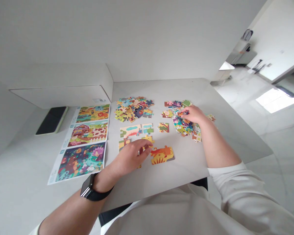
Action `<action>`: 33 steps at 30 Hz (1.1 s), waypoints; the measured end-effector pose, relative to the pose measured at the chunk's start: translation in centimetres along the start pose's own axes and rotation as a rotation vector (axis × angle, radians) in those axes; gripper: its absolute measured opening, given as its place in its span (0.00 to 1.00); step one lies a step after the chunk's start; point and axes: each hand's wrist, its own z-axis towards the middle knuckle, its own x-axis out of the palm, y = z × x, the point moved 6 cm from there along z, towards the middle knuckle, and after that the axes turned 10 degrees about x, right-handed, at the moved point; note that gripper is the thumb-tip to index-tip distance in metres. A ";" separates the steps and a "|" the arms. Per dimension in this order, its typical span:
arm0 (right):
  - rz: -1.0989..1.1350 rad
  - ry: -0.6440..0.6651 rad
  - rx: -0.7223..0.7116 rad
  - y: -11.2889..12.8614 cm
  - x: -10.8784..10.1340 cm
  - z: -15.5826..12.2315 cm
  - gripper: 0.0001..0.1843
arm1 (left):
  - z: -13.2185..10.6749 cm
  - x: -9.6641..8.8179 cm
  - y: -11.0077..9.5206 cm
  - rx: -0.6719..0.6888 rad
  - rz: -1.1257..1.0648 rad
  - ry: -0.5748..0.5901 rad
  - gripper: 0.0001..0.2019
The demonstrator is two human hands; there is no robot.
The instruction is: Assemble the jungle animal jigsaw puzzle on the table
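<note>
My left hand (132, 155) rests palm down over a few puzzle pieces near the front of the table, fingers curved, with a gap between thumb and forefinger. Just right of it lies a joined yellow-orange puzzle section (163, 155). Behind it are a joined pale strip (130, 131) and a small joined blue-green section (148, 128). My right hand (195, 114) reaches into the right pile of puzzle pieces (180, 125); its thumb and forefinger close on a puzzle piece there, partly hidden. A single brown-green piece (164, 127) lies between the hands.
Another heap of puzzle pieces (129, 109) lies at the back middle. On the left are a sheet with three printed pictures (88, 135), a dark phone (52, 120) and a white box (61, 94). A wall (161, 42) bounds the table behind.
</note>
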 end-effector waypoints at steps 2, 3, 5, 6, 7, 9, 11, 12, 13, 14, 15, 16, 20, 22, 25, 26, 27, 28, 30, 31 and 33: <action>0.054 -0.021 0.027 -0.3 0.3 0.4 0.16 | 0.0 0.0 0.0 -0.002 -0.001 0.001 0.16; 0.082 -0.034 0.041 -0.4 0.3 0.6 0.15 | 0.0 0.1 0.0 -0.003 0.000 0.002 0.16; 0.140 -0.069 0.061 -0.7 0.3 0.9 0.14 | 0.0 0.1 0.0 -0.007 -0.001 0.006 0.17; 0.174 -0.085 0.068 -0.8 0.2 1.0 0.14 | 0.0 0.2 0.0 -0.009 -0.002 0.008 0.17; 0.211 -0.100 0.076 -0.9 0.0 1.0 0.13 | 0.0 0.2 0.1 -0.011 -0.004 0.011 0.17; 0.303 -0.122 0.088 -1.2 -0.5 1.2 0.11 | 0.0 0.2 0.1 -0.013 -0.007 0.013 0.17; 0.390 -0.127 0.091 -1.4 -0.9 1.1 0.11 | -0.1 0.2 0.1 -0.012 -0.006 0.013 0.17; 0.413 -0.119 0.080 -1.3 -1.0 1.0 0.12 | -0.1 0.2 0.2 -0.012 -0.004 0.013 0.17; 0.415 -0.107 0.060 -1.2 -1.1 0.9 0.12 | -0.1 0.2 0.2 -0.013 -0.003 0.013 0.17; 0.392 -0.094 0.031 -0.9 -1.1 0.7 0.14 | -0.1 0.2 0.2 -0.013 -0.002 0.014 0.18; 0.342 -0.086 -0.001 -0.5 -1.1 0.5 0.16 | -0.1 0.2 0.1 -0.012 0.000 0.016 0.18; 0.275 -0.083 -0.031 -0.1 -1.0 0.2 0.19 | 0.0 0.2 0.1 -0.008 0.002 0.017 0.18; 0.047 -0.096 -0.035 0.9 -0.4 -0.5 0.22 | 0.1 0.2 -0.2 0.004 0.007 0.026 0.18; 0.058 -0.098 -0.010 0.9 -0.1 -0.5 0.19 | 0.1 0.2 -0.2 -0.002 0.007 0.029 0.18; 0.219 -0.106 -0.005 0.6 -0.2 -0.2 0.17 | 0.1 0.2 -0.2 0.001 0.007 0.025 0.18; 0.299 -0.111 -0.008 0.5 -0.4 -0.2 0.15 | 0.0 0.1 -0.2 0.005 0.009 0.021 0.18; 0.388 -0.119 -0.011 0.4 -0.6 -0.2 0.12 | 0.0 0.1 -0.2 0.008 0.012 0.017 0.17; 0.483 -0.127 -0.017 0.4 -1.0 -0.3 0.10 | 0.0 0.1 -0.2 0.009 0.017 0.013 0.17; 0.685 -0.130 -0.032 0.6 -1.7 -0.7 0.07 | 0.0 0.0 -0.2 0.009 0.026 0.002 0.17; 0.788 -0.111 -0.035 0.9 -1.9 -1.1 0.08 | 0.0 0.0 -0.2 0.009 0.027 -0.005 0.16; 0.980 -0.035 -0.023 1.7 -2.1 -2.0 0.13 | 0.0 -0.1 -0.1 0.009 0.018 -0.028 0.16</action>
